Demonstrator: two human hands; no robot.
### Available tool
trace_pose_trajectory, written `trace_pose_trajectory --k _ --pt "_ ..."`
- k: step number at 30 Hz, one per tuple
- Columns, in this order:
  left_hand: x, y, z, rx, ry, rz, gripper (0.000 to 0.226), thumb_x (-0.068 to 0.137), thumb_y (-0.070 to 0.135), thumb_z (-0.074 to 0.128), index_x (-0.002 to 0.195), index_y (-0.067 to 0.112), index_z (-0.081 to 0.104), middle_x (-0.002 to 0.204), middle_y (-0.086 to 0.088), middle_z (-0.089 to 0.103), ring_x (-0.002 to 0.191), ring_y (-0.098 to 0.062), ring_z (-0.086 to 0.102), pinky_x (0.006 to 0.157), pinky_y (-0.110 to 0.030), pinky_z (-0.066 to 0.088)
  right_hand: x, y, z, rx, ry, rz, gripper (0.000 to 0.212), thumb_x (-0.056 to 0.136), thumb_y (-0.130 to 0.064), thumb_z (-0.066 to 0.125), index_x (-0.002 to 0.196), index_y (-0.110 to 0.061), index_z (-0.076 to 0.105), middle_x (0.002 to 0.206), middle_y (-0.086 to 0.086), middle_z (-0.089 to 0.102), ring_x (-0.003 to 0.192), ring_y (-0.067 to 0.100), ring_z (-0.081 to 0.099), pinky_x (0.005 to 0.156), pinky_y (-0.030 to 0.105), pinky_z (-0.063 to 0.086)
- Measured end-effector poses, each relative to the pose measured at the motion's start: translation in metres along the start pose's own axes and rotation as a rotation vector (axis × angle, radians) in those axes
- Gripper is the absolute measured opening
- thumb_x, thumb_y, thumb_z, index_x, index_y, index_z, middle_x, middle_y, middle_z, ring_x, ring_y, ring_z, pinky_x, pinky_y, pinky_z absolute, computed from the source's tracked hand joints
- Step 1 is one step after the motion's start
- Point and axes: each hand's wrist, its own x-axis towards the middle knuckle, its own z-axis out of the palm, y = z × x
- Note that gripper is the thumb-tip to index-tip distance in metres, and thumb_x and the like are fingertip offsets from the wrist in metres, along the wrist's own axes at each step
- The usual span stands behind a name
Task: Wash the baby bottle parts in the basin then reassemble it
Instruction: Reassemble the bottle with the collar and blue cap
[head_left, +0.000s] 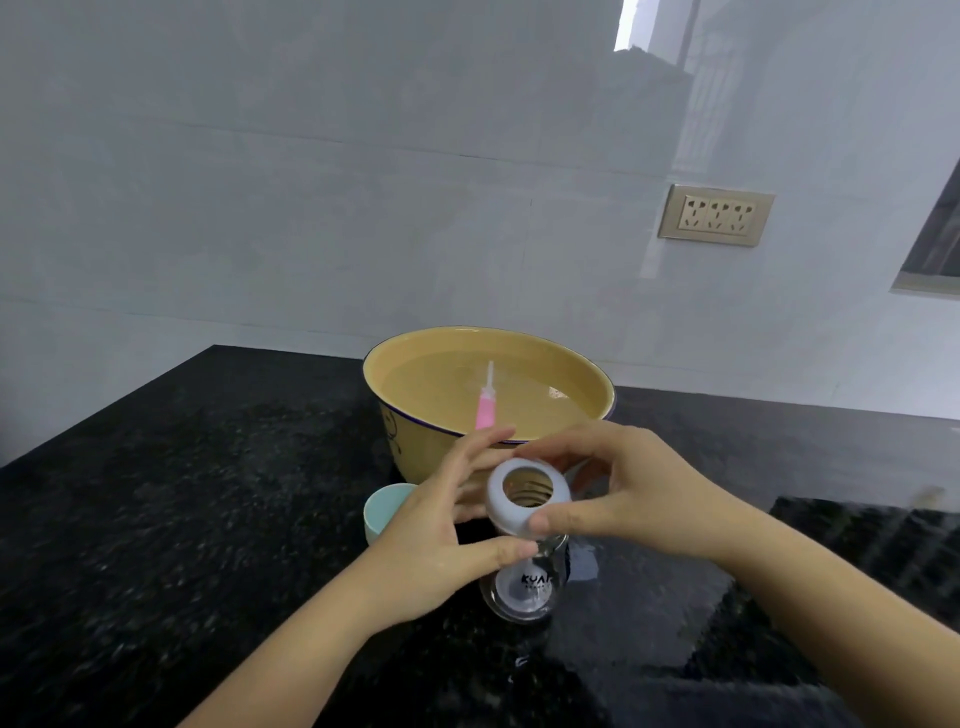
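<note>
A clear glass baby bottle (524, 592) stands upright on the black counter, printed with dark letters. My left hand (441, 540) grips its neck from the left. A white screw ring (524, 496) sits at the bottle's mouth, and my right hand (628, 499) holds that ring by its rim from the right. Behind them stands a yellow basin (410, 395) filled with water. A pink and white brush (486, 402) lies in the water, its handle leaning toward the near rim.
A pale blue cap (382, 512) sits on the black granite counter (182, 493) left of the bottle, partly behind my left hand. A small wet patch lies right of the bottle. A wall socket (716, 214) is on the tiled wall, far right.
</note>
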Motion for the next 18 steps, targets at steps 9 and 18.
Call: trace_pose_trajectory --k 9,18 --pt "0.002 -0.012 0.004 0.033 -0.010 -0.098 0.082 0.066 0.023 0.083 0.129 0.047 0.036 0.116 0.014 0.064 0.110 -0.004 0.060 0.097 -0.028 0.050 0.001 0.012 -0.003 0.048 -0.047 0.078 0.032 0.069 -0.025 0.083 0.098 -0.029 0.071 0.094 -0.011 0.073 0.089 0.003 0.068 0.084 0.027 0.055" --pt "0.002 -0.018 0.006 0.014 0.027 -0.127 0.078 0.067 0.014 0.084 0.123 0.044 0.039 0.114 0.010 0.066 0.106 -0.005 0.062 0.090 -0.021 0.050 0.007 0.002 -0.004 -0.421 -0.106 0.089 0.047 0.064 -0.063 0.072 0.094 -0.030 0.059 0.083 -0.013 0.062 0.079 0.002 0.059 0.074 0.027 0.052"
